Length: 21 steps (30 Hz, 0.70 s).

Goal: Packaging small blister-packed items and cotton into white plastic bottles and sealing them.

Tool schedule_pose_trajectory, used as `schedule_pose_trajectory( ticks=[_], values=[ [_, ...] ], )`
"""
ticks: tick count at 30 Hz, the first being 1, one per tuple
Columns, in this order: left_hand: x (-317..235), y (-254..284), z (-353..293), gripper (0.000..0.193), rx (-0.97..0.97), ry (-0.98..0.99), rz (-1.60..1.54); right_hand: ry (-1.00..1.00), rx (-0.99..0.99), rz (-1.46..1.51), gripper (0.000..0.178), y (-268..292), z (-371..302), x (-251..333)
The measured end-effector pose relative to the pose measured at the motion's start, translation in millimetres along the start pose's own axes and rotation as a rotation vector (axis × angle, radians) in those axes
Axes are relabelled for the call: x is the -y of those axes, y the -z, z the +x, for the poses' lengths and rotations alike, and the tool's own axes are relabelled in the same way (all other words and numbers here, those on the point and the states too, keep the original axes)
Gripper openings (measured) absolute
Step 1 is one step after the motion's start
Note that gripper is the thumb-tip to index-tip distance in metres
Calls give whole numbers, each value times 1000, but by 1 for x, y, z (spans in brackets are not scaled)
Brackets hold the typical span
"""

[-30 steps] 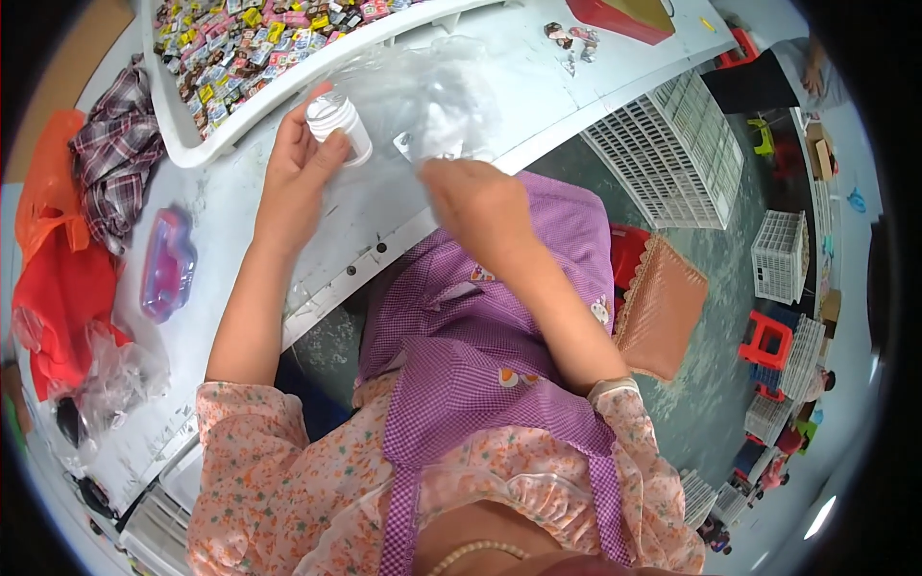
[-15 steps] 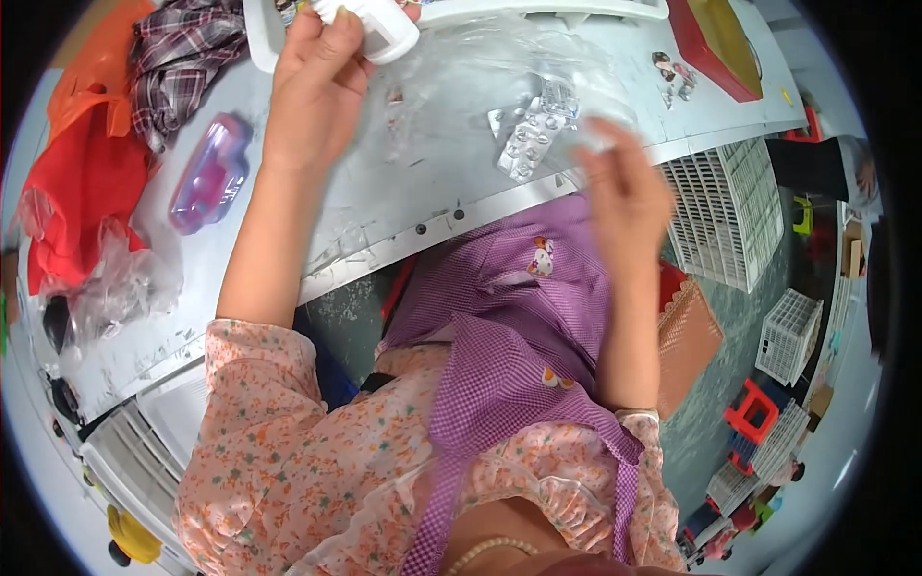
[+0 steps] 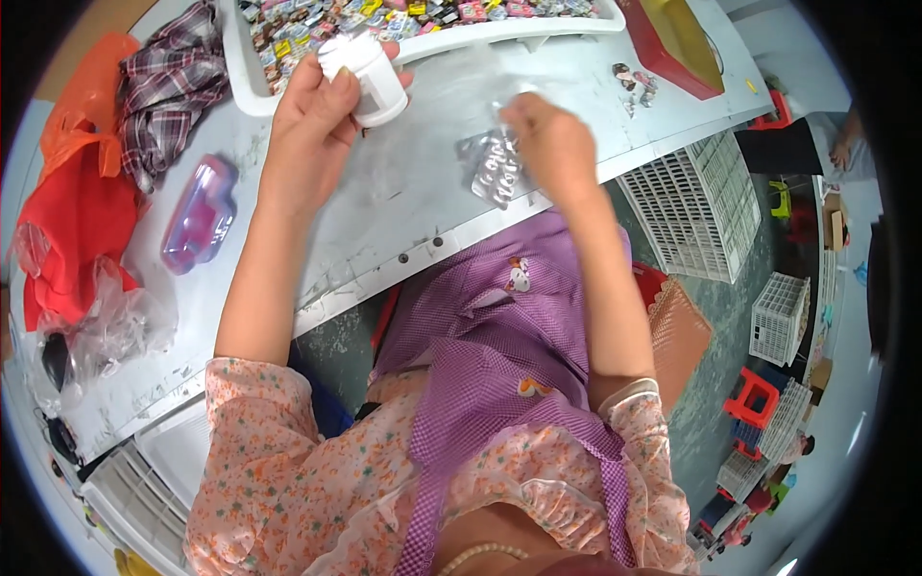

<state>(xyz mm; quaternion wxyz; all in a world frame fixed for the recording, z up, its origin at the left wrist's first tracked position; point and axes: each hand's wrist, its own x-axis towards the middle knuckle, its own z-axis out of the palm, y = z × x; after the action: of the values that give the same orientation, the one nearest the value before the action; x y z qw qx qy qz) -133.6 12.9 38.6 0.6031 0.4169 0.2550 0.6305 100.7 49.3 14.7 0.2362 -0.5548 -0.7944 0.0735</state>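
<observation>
My left hand (image 3: 312,134) is closed round a small white plastic bottle (image 3: 376,88), holding it tilted over the table just in front of the tray. My right hand (image 3: 557,144) hovers above silvery blister packs (image 3: 495,168) lying near the table's front edge. Its fingers are curled together, and something clear seems to show at the tips. Motion blur keeps me from telling what it is.
A white tray (image 3: 499,40) full of small colourful pieces stands at the far side. On the left lie a purple pencil case (image 3: 199,213), a plaid cloth (image 3: 175,91) and a red bag (image 3: 72,226). A red-rimmed box (image 3: 677,43) is far right; a white crate (image 3: 696,206) stands beside the table.
My left hand has tilted the bottle more upright. The right hand has moved left and inward over the blister packs, its fingers now drawn together. More of the tray has come into sight.
</observation>
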Motion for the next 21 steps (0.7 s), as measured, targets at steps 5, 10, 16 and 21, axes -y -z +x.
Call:
schedule_pose_trajectory(
  ticks=[5,10,16,21],
  values=[
    [10,-3,-4,43,24,84,32,286,-10,-78,18,-26,-28,47],
    [16,-1,-4,42,5,110,58,474,-142,-76,21,-38,-36,63],
    [12,7,-1,40,-38,160,73,382,-122,-40,17,-23,-39,54],
    [13,5,1,41,-29,179,108,54,-333,296,16,10,9,31]
  ],
)
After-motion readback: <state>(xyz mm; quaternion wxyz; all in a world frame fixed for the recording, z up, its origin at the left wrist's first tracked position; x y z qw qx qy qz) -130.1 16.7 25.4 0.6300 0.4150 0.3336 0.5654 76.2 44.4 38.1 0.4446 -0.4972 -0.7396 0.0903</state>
